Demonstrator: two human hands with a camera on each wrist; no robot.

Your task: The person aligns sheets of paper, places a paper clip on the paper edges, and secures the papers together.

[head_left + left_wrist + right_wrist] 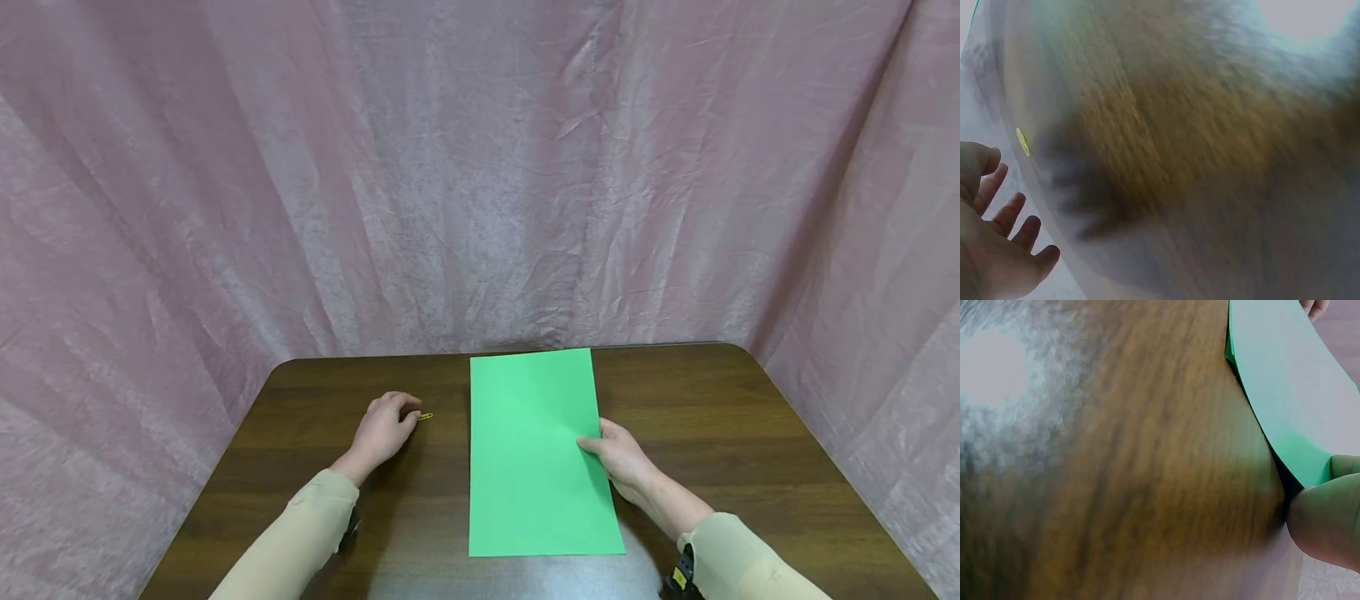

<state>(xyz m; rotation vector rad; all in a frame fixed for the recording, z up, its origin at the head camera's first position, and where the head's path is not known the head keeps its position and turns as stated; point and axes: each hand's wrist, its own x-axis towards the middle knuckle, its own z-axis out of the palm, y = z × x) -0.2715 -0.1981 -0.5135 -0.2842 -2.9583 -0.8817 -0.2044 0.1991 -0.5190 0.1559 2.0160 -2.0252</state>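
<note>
At a dark wood-grained worktop (697, 396), a person's left hand (380, 429) hangs with fingers loose and spread just beside a yellow paper clip (427, 416), apparently holding nothing. The right hand (626, 462) pinches the right edge of a green paper sheet (528, 467), thumb on top, lifting that edge a little off the surface. The sheet lies near the middle of the worktop, its long sides running away from the person, with the clip lying near its left edge. Whether it is one layer or several, an onlooker cannot tell. Good handling here likely means a light, flat right-hand grip, since a hard squeeze could crease the paper; the thin clip probably asks for thumb and fingertip at its sides, lest it skid. Pale sleeves (288, 537) cover both forearms; pink curtains (480, 183) hang behind.
</note>
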